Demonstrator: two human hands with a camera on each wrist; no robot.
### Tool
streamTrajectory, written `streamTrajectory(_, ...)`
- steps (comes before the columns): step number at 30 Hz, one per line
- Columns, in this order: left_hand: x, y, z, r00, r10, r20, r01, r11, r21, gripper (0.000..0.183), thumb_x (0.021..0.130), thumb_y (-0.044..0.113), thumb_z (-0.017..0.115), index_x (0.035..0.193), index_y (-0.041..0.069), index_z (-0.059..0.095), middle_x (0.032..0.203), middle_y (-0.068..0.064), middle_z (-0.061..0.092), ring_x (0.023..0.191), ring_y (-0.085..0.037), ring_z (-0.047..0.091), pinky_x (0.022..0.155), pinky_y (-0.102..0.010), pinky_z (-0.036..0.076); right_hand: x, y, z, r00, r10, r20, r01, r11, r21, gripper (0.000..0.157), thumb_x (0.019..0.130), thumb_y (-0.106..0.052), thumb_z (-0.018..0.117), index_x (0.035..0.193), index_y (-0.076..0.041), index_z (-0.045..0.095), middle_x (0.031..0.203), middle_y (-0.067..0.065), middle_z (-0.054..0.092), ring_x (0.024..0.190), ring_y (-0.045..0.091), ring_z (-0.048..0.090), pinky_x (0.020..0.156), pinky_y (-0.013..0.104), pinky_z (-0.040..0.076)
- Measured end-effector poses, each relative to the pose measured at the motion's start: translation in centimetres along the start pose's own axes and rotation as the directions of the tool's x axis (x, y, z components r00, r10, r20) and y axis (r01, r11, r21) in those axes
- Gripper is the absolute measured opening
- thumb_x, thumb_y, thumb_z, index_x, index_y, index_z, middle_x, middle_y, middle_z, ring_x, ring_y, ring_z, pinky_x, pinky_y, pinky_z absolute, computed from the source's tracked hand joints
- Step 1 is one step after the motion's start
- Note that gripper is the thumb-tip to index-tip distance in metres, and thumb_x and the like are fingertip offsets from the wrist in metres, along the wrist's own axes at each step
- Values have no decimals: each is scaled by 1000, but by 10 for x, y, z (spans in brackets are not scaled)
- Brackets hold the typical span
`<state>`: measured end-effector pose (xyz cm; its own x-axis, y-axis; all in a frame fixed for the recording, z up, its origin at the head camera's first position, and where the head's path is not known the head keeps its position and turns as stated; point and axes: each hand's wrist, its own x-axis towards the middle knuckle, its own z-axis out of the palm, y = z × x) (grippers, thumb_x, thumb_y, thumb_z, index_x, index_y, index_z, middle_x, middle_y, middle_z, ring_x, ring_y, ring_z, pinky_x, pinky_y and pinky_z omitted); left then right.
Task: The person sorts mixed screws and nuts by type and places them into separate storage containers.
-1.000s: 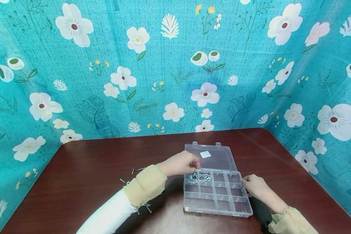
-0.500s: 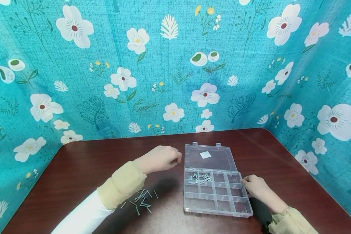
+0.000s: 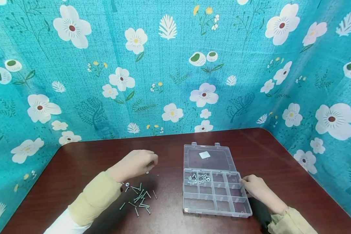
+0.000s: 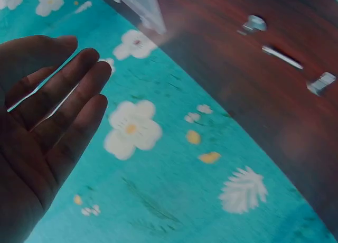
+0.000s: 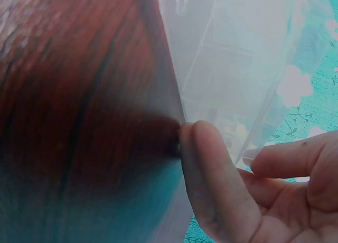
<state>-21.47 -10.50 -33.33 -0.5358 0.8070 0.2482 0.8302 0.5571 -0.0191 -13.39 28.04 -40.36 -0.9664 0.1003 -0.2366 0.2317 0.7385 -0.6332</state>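
Observation:
My left hand point(image 3: 136, 164) hovers over the table behind a scatter of screws point(image 3: 136, 212). In the left wrist view its fingers are loosely bent and nothing lies between them. At the right, my right hand point(image 3: 258, 188) grips the right side of a clear plastic compartment box point(image 3: 216, 213), thumb and fingers on either side of the wall in the right wrist view. The box's lid point(image 3: 193, 159) lies folded back. Small nuts point(image 3: 205, 178) fill part of one rear compartment, and several short screws point(image 3: 194, 176) lie in the rear left one.
A dark red-brown wooden table point(image 3: 90, 162) carries everything. Blue floral cloth point(image 3: 163, 65) hangs behind it and along both sides. A nut point(image 3: 127, 184) lies among the screws near my left sleeve. A white label point(image 3: 204, 155) is on the lid.
My left hand has moved left from above the rear left compartment of the box, back toward the loose screws, uncovering more of them. The right hand stays on the box.

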Motion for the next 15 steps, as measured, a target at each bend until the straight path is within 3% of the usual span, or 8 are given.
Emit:
streamTrajectory(6, -26, -17, 9, 996, -73, 41, 73, 997, -9, 15, 71, 3, 71, 70, 15, 62, 68, 8, 57, 59, -6, 51, 54, -24, 45, 1, -1, 0, 1000, -6, 4, 6, 1000, -1, 34, 91, -7, 40, 103, 22, 52, 92, 31, 56, 81, 34, 62, 59, 34, 53)
streamTrajectory(10, -41, -23, 15, 982, -151, 110, 155, 987, -29, 13, 69, 2, 73, 68, 12, 64, 65, 6, 57, 58, -7, 50, 54, -24, 46, 0, -2, 0, 1000, 0, 7, 0, 1000, -8, 34, 91, -7, 40, 103, 22, 53, 91, 30, 56, 81, 34, 62, 59, 35, 53)
streamTrajectory(15, -55, -31, 23, 972, -169, 166, 184, 980, -81, 13, 67, -4, 71, 70, 8, 67, 67, 3, 58, 61, -10, 52, 56, -24, 47, 0, -2, 1, 1000, -6, 2, 6, 1000, -20, 33, 91, -7, 41, 101, 22, 53, 90, 29, 57, 80, 34, 61, 59, 35, 53)
